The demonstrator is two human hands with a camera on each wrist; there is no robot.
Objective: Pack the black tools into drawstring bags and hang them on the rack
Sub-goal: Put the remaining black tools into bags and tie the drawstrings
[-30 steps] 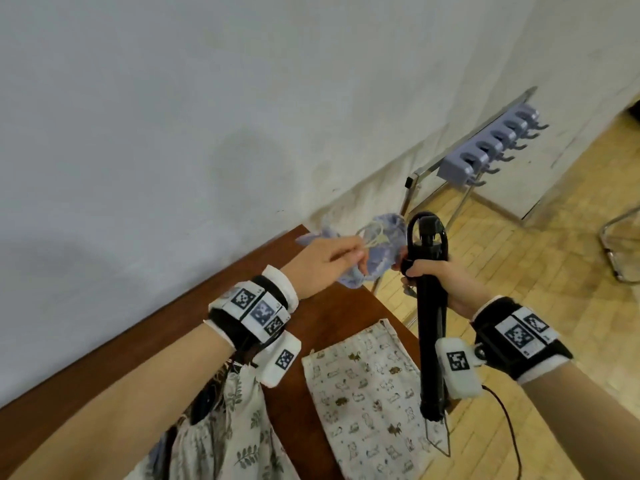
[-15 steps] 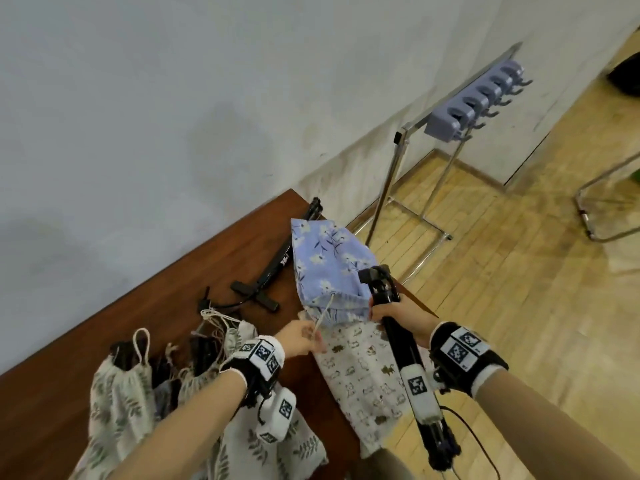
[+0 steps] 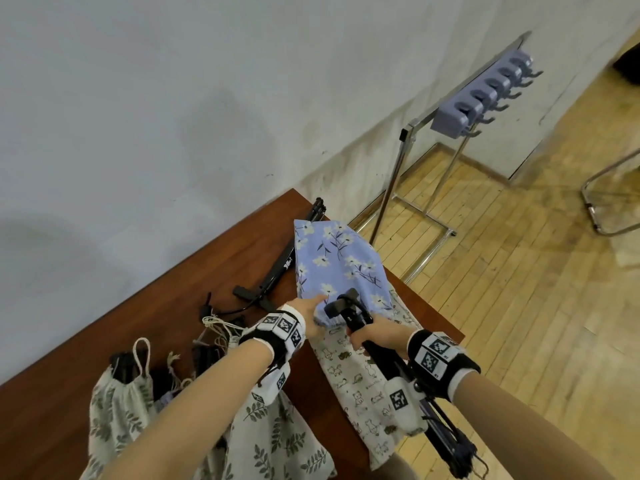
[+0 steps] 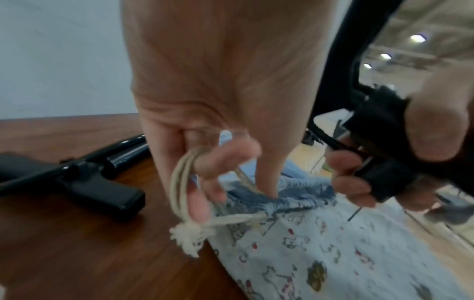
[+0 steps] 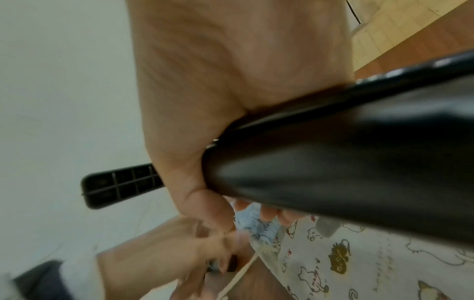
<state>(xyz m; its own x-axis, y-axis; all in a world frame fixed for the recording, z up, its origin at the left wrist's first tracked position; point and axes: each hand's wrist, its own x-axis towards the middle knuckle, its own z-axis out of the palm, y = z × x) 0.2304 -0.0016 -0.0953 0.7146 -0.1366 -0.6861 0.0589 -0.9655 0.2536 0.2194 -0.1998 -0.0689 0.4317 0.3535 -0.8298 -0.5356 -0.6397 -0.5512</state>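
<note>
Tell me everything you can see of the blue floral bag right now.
The blue bag is light blue cloth printed with white flowers. It lies flat on the table, partly over the cat-print bag, its gathered mouth toward the person. The left hand holds its cream drawstring looped round a finger. The tool in the right hand is at its mouth.

Floral bag [image 3: 337, 268] on table [image 3: 173, 306], rack [image 3: 485, 102] behind.

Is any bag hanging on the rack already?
No, the rack's hooks all show bare; the blue bag lies on the table.
</note>
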